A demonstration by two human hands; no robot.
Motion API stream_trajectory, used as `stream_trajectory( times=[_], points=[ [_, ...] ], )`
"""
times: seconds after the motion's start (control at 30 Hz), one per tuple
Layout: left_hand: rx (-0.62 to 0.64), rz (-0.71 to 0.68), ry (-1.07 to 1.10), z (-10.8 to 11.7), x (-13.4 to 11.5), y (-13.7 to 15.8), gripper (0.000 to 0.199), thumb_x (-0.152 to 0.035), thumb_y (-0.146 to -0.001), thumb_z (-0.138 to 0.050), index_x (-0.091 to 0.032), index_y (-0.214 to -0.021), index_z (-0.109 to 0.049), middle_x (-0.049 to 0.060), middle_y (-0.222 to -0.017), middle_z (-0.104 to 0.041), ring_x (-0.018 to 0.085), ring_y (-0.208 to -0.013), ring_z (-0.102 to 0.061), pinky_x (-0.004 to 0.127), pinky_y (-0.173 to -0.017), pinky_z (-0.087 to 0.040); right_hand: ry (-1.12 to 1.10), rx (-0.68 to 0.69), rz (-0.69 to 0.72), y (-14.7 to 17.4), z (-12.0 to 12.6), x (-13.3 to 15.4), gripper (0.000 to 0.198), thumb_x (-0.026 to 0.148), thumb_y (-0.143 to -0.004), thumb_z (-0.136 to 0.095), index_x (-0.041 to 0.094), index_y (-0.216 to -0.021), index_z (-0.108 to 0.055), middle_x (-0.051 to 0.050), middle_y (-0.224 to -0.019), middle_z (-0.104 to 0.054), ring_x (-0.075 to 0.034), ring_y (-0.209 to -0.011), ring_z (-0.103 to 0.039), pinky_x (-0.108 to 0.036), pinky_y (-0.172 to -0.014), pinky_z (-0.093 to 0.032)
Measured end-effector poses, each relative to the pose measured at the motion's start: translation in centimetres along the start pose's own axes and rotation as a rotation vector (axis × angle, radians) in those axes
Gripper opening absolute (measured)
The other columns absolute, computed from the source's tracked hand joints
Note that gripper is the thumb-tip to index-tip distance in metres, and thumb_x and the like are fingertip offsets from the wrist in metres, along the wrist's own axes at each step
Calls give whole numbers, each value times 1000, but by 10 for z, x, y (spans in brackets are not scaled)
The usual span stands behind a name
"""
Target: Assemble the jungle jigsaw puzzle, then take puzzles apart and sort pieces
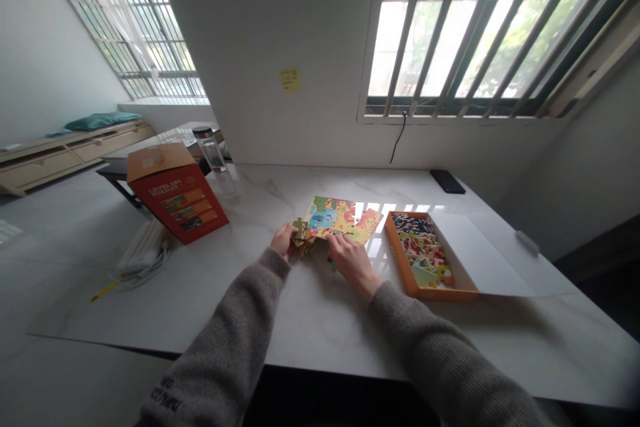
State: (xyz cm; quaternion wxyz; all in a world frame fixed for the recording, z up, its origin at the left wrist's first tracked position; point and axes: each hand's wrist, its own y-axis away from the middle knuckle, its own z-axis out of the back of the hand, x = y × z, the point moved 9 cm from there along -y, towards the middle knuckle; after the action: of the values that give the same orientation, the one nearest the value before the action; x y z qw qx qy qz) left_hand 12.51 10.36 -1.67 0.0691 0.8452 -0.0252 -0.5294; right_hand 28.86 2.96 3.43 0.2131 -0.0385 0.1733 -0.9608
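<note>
A partly joined jigsaw puzzle [324,217] lies on the table in front of me, with a blue animal and pink and yellow parts in its picture. My left hand [285,240] is closed on green jigsaw puzzle pieces [301,228] at the puzzle's left side. More loose pieces [307,248] are just below those fingers. My right hand [349,259] is at the puzzle's lower edge, its fingers bent and pinched together there. What the right fingertips grip is mostly covered by the hand.
To the right, an orange box [411,278] holds several puzzle pieces, its white flap [495,257] folded outward. A phone [447,181] lies behind it. On the left stand a red puzzle carton [183,203], a glass bottle [214,153] and a white power strip [143,247] with cable.
</note>
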Motion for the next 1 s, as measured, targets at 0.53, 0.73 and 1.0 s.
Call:
stream_trajectory(
  times=[0.53,0.73,1.0],
  points=[
    [205,149,-108,-38,15,28,31,-31,-79,-58,-22,-106,-46,-2,-60,-60,16,-35,-54,22,-31,-37,-713,-520,-51,28,58,-42,26,26,-101,-44,26,-117,-64,-8,-120,-66,-23,-112,-61,-41,-96,-52],
    [385,207,43,-71,20,51,51,-51,-83,-61,-18,-119,-45,1,-68,-62,16,-43,-58,27,-35,-46,-622,-330,266,24,50,-8,39,18,-101,-41,29,-133,-60,-7,-136,-61,-24,-132,-49,-51,-109,-46],
    [461,166,-37,-72,15,54,57,-41,-75,-74,-19,-118,-44,-6,-61,-57,11,-35,-48,23,-32,-42,-587,-387,259,24,52,-17,44,13,-100,-39,26,-139,-54,-8,-136,-61,-24,-133,-49,-50,-110,-46]
  ],
)
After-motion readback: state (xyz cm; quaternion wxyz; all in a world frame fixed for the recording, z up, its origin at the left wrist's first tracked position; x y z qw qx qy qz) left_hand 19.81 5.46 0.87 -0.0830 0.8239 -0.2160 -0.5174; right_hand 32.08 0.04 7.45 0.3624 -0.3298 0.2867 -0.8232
